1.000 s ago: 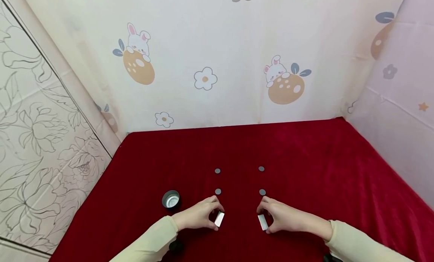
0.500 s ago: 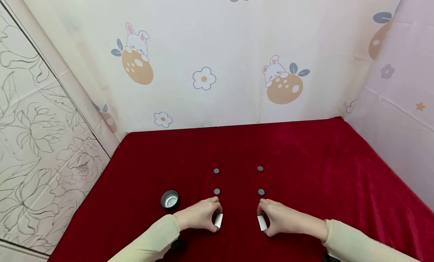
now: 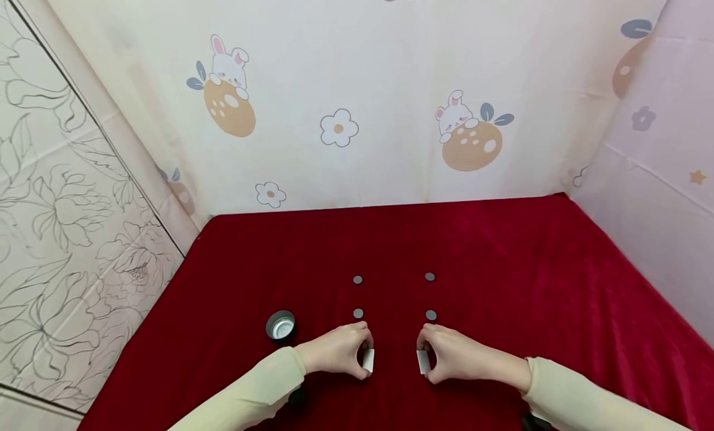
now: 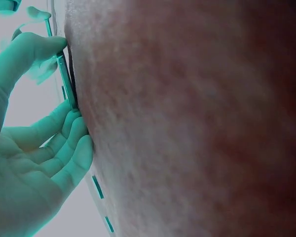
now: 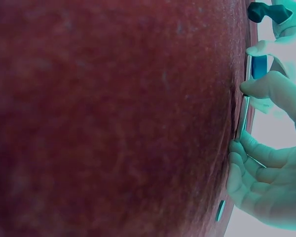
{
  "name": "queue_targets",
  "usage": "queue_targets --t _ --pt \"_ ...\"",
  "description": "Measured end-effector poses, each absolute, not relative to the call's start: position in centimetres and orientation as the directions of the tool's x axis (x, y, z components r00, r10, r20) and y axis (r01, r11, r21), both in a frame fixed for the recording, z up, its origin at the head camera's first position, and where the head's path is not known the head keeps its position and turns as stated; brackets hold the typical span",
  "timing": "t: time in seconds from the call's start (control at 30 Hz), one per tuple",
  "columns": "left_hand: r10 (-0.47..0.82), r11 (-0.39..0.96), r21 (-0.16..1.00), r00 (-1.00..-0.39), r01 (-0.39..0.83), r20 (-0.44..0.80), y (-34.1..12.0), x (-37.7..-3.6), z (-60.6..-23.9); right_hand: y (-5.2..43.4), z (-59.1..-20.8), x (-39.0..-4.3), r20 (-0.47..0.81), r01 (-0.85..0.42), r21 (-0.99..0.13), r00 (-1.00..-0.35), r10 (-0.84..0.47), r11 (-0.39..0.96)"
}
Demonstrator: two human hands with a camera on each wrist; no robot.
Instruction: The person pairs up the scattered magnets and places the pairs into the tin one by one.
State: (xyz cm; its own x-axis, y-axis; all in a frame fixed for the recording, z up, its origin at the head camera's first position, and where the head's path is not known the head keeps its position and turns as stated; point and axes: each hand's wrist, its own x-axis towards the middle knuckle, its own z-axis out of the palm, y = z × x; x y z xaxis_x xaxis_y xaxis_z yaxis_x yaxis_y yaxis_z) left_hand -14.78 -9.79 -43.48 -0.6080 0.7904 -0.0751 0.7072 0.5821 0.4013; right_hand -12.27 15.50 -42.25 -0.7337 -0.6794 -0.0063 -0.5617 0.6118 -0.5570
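Note:
In the head view, my left hand (image 3: 337,350) pinches a small flat white rectangular piece (image 3: 369,360) between thumb and fingertips, low over the red cloth. Opposite it, my right hand (image 3: 458,351) holds a similar white piece (image 3: 423,361) the same way. The two pieces face each other across a narrow strip of cloth. Seen edge-on in the left wrist view, the left piece (image 4: 66,81) is a thin slab with its ends at the thumb and fingertips. The right piece (image 5: 243,117) likewise looks thin and stands close to the cloth in the right wrist view.
Beyond the hands lie several flat grey discs, two on the left, with a nearer left disc (image 3: 358,313) and a nearer right disc (image 3: 431,315). A small round metal tin (image 3: 281,326) stands left of my left hand. Patterned curtains (image 3: 390,164) enclose the red cloth (image 3: 502,251).
Both hands have moved inward, so the two white pieces are closer together. Their tilt has lessened, and they now stand more nearly parallel. The discs and tin stay in place.

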Motion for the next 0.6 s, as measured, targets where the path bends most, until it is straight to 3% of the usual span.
queue_targets --t 0.6 --pt "0.788 0.596 0.380 -0.606 0.708 -0.108 -8.2 -14.6 -43.2 13.9 -42.5 -12.5 -0.014 -0.547 -0.563 -0.743 -0.669 0.619"
